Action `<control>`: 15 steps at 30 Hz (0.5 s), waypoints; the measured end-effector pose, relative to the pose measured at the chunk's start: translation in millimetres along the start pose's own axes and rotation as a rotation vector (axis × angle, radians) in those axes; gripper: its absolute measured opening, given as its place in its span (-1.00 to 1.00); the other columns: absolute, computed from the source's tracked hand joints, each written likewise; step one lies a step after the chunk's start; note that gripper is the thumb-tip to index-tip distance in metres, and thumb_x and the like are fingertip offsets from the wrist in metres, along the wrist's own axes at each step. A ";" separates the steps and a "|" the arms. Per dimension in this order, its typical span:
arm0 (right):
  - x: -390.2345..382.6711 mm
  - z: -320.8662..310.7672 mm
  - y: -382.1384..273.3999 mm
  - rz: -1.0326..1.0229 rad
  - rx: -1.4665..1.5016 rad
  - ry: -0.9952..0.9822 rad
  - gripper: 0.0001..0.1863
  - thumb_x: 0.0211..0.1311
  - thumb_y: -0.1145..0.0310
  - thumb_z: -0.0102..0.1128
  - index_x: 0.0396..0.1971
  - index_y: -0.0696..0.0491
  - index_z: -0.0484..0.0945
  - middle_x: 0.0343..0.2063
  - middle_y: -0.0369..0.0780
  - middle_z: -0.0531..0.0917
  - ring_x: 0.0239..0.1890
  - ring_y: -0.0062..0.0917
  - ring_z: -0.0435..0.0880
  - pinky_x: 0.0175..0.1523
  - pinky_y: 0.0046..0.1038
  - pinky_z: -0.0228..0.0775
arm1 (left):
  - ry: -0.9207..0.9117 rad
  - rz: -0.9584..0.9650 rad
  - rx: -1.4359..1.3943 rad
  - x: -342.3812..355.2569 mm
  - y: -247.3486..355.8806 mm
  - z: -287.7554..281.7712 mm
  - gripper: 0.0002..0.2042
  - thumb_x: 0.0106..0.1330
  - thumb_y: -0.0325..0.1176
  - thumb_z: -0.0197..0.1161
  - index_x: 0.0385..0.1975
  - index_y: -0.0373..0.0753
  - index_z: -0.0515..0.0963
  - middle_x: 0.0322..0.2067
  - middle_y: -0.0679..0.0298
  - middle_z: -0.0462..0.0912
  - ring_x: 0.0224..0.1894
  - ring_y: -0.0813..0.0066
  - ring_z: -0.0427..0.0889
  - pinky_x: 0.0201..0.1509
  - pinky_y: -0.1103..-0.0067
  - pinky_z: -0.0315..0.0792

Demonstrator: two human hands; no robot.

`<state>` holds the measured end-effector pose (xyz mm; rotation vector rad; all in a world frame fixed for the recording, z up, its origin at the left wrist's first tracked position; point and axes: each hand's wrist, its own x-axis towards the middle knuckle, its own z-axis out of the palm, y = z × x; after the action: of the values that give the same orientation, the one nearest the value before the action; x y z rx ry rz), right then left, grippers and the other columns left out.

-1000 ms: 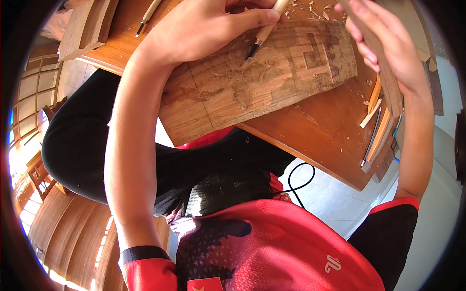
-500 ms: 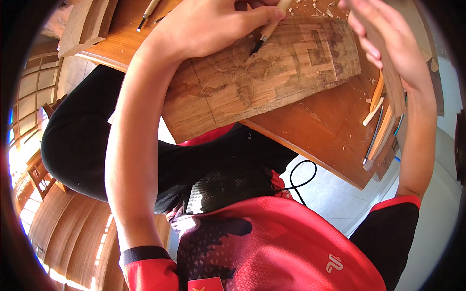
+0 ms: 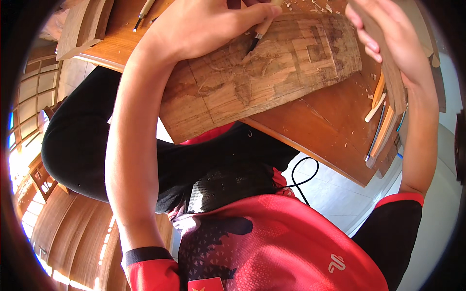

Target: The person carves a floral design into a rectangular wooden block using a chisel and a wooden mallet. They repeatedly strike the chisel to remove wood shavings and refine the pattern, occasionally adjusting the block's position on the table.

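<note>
My left hand (image 3: 208, 29) comes in from the upper left, fingers closed round the pale handle of a carving chisel (image 3: 262, 30). Its dark blade slants down onto a thick wooden board (image 3: 276, 82), touching the carved surface. Raised shapes and pencil-like lines mark that board, which overhangs the table edge toward my lap. At the upper right, my right hand (image 3: 395, 41) is closed on a long flat wooden bar (image 3: 397, 94), held above the board's right end. The bar's upper end and part of the left fingers run out of the picture.
Beneath the board is a brown wooden table (image 3: 320, 131), scattered with wood shavings (image 3: 324, 7). More chisels (image 3: 376, 133) lie at its right edge, another chisel (image 3: 141, 17) at the upper left. Wooden blocks (image 3: 82, 29) stand at the far left corner. A black cord (image 3: 293, 177) hangs by my lap.
The chisel has shifted slightly left, its handle now more covered by my left hand. My right hand and the wooden bar have moved a little to the right, away from the chisel.
</note>
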<state>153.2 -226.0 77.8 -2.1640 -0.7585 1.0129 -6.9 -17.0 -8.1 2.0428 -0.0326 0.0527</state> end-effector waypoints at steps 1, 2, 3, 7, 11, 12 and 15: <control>-0.6 -1.7 2.1 -0.023 0.031 -0.001 -0.65 0.63 0.13 0.06 -0.14 0.18 0.49 -0.53 -0.35 0.52 -0.68 -0.75 0.42 -0.65 -0.67 0.32 | 0.002 0.009 -0.019 0.6 -1.1 0.2 -0.78 0.45 -0.22 0.28 -0.33 -0.23 0.69 -0.52 0.34 0.65 -0.54 0.59 0.44 -0.40 0.53 0.32; -0.9 -2.5 3.3 -0.045 0.063 -0.002 -0.65 0.62 0.13 0.06 -0.14 0.17 0.49 -0.53 -0.35 0.52 -0.68 -0.75 0.42 -0.65 -0.67 0.32 | 0.005 0.019 -0.038 0.8 -1.7 0.3 -0.78 0.45 -0.23 0.28 -0.34 -0.23 0.69 -0.52 0.34 0.65 -0.55 0.59 0.44 -0.40 0.53 0.32; -0.9 -1.9 2.0 -0.006 0.082 0.011 -0.65 0.63 0.13 0.06 -0.14 0.18 0.49 -0.53 -0.35 0.52 -0.68 -0.75 0.42 -0.65 -0.67 0.31 | -0.009 0.009 -0.017 0.7 -1.1 -0.4 -0.78 0.45 -0.22 0.28 -0.33 -0.23 0.70 -0.52 0.34 0.65 -0.55 0.59 0.44 -0.41 0.53 0.32; -1.7 3.3 -6.6 0.024 0.144 0.078 -0.65 0.63 0.15 0.06 -0.12 0.19 0.49 -0.53 -0.35 0.52 -0.68 -0.74 0.43 -0.65 -0.67 0.29 | -0.004 0.032 -0.029 0.5 -0.5 1.3 -0.77 0.45 -0.19 0.26 -0.33 -0.22 0.71 -0.53 0.33 0.64 -0.56 0.58 0.43 -0.42 0.54 0.29; -4.5 2.2 -0.7 0.029 0.057 0.005 -0.66 0.63 0.16 0.07 -0.13 0.20 0.49 -0.53 -0.35 0.53 -0.69 -0.74 0.43 -0.66 -0.67 0.30 | -0.066 -0.080 0.045 3.3 0.3 -2.1 -0.74 0.46 -0.17 0.25 -0.35 -0.21 0.72 -0.54 0.33 0.65 -0.55 0.57 0.43 -0.42 0.53 0.28; -3.9 2.4 -2.1 0.040 0.032 0.014 -0.66 0.63 0.16 0.07 -0.14 0.19 0.49 -0.53 -0.35 0.53 -0.69 -0.74 0.43 -0.66 -0.67 0.31 | -0.053 -0.032 0.066 2.7 1.4 -2.1 -0.73 0.46 -0.17 0.25 -0.36 -0.22 0.72 -0.53 0.33 0.65 -0.55 0.57 0.43 -0.41 0.53 0.28; -3.3 1.7 5.2 -0.026 0.100 0.017 -0.65 0.63 0.15 0.07 -0.16 0.19 0.49 -0.54 -0.36 0.53 -0.70 -0.74 0.43 -0.67 -0.66 0.31 | -0.027 0.045 0.070 0.4 4.8 -1.5 -0.72 0.46 -0.16 0.24 -0.39 -0.22 0.72 -0.53 0.33 0.65 -0.55 0.56 0.43 -0.41 0.52 0.28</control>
<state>151.3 -231.2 74.6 -2.0697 -0.7111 0.9972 -6.8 -17.8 -3.1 2.1126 -0.0950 0.0556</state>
